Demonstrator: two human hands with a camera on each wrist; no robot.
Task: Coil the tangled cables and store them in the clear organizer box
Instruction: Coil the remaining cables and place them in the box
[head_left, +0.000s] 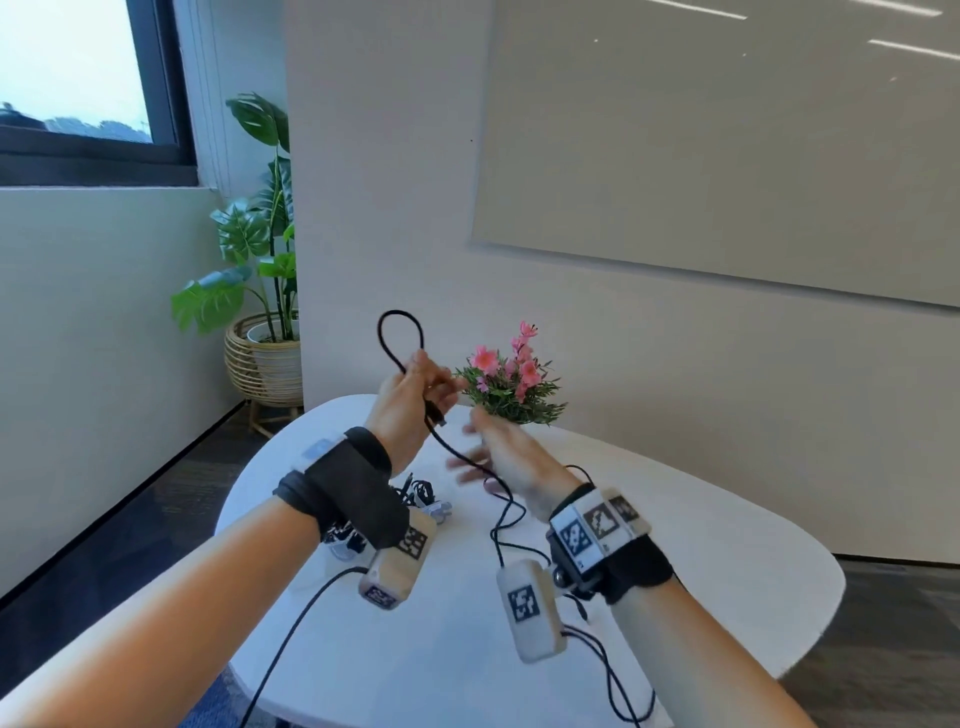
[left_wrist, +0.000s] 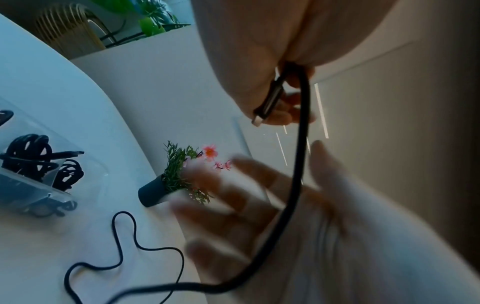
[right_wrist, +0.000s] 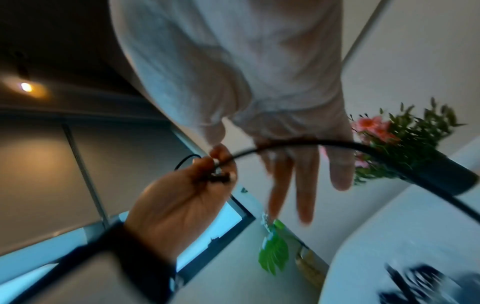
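The black cable (head_left: 400, 338) is looking light and limp, likely to sag and spring out of any loop that is not pinned, so the sensible place to take hold is judged to be right at the crossing of each loop, close to the plug end, with the slack fed in a little at a time. The left hand (head_left: 410, 395) is gripping it there, fingers curled around the plug and one small loop standing up above the fist. The right hand (head_left: 511, 457) is hovering just below with fingers spread and relaxed, holding nothing; whether it is touching the strand passing it cannot be told through the blur. The cable is thin, dark and matt, trailing down from the left hand in loose wiggles across the white bench (head_left: 727, 545). The clear organizer box (left_wrist: 55, 174) is sitting on the bench near the left wrist, already holding dark coiled cables.
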